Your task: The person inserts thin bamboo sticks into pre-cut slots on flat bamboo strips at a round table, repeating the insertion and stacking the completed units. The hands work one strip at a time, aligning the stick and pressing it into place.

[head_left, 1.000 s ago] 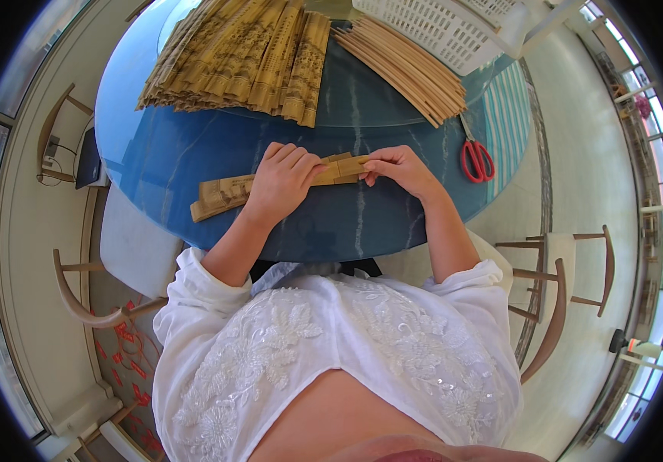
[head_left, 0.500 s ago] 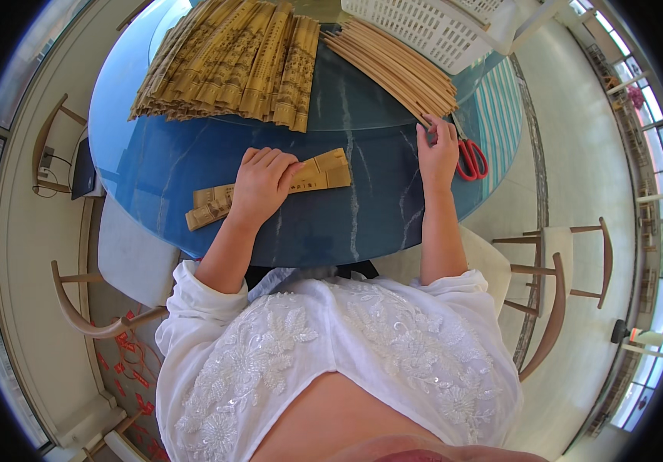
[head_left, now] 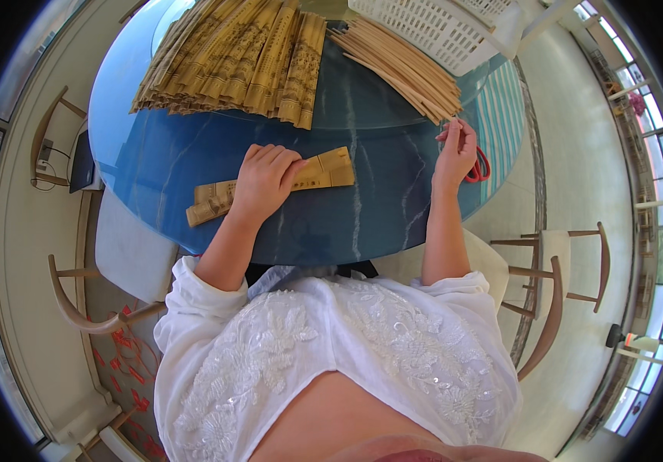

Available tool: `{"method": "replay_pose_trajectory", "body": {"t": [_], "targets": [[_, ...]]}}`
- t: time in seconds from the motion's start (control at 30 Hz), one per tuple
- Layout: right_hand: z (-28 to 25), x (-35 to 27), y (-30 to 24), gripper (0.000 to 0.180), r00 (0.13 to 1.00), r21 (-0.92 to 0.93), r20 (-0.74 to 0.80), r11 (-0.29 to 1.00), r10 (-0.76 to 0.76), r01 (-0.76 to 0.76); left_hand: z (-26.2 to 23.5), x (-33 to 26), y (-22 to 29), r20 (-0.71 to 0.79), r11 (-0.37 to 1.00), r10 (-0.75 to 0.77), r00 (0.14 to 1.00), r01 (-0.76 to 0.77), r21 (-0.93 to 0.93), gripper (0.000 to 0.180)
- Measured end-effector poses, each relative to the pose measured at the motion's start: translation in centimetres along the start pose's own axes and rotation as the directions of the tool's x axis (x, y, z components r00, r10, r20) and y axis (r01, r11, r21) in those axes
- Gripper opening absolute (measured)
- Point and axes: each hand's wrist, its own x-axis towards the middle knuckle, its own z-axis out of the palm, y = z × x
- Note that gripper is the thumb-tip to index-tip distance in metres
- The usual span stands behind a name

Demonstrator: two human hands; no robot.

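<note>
My left hand [head_left: 264, 181] is closed over gold printed paper sleeves [head_left: 330, 169], its thumb lying along the top one. They stick out on both sides of the hand, and two ends fan apart at the left [head_left: 210, 209]. My right hand [head_left: 456, 150] is at the near ends of a pile of thin wooden sticks [head_left: 405, 71], which look like chopsticks. Its fingers are drawn together; whether a stick is between them is hidden. Partly behind that hand lie scissors with red handles [head_left: 482, 165].
A big stack of gold paper sleeves [head_left: 227, 61] covers the far left of the round blue table [head_left: 308, 231]. Beyond the sticks stands a white perforated plastic basket [head_left: 431, 35]. Wooden-armed chairs [head_left: 551, 273] stand around the table.
My right hand has moved a little to the right, its fingers drawing closer together and covering more of the scissors. My left hand stays on the paper sleeves.
</note>
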Motion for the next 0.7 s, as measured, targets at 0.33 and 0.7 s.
{"method": "replay_pose_trajectory", "body": {"t": [0.33, 0.7], "targets": [[-1.6, 0.8, 0.1, 0.023, 0.945, 0.605, -0.07, 0.766, 0.32, -0.215, 0.2, -0.1, -0.3, -0.014, 1.0, -0.006, 1.0, 0.006, -0.014, 0.011], [-0.6, 0.5, -1.9, 0.024, 0.946, 0.468, -0.194, 0.872, 0.259, -0.142, 0.1, -0.1, -0.3, -0.004, 1.0, -0.011, 1.0, 0.011, -0.014, 0.011]]}}
